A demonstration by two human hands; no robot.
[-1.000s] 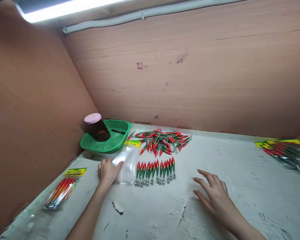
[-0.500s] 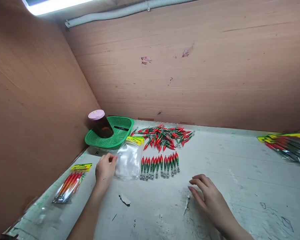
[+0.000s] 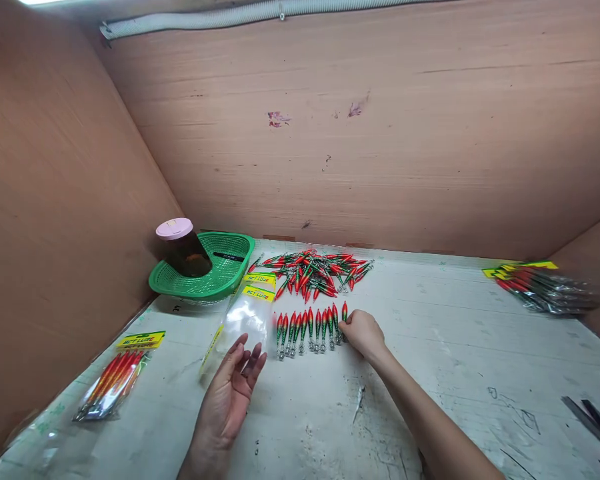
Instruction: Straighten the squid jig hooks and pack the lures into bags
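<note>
My left hand [image 3: 227, 397] is palm up, its fingers loosely curled and apart, at the lower edge of the clear plastic bags [image 3: 250, 317] with yellow BCT LURE headers. Whether the fingertips touch the plastic I cannot tell. My right hand [image 3: 366, 333] pinches the rightmost squid jig [image 3: 345, 311], red and green, its lower part hidden by the fingers. More squid jigs [image 3: 310, 328] stand in a neat row to the left of it, red ends away from me and hooks toward me. Behind the row lies a loose pile of the same jigs [image 3: 313, 272].
A green basket [image 3: 163, 287] at the back left holds a dark cup [image 3: 187, 257] with a pink lid and a black pen [image 3: 229, 257]. A filled lure pack [image 3: 113, 380] lies left, several more packs [image 3: 540, 287] back right. Scissors [image 3: 593, 423] lie at the right edge.
My right hand has moved up and left to the row's right end and closed on a jig. The left hand has turned palm up, and the bags have spread apart. The view has shifted right.
</note>
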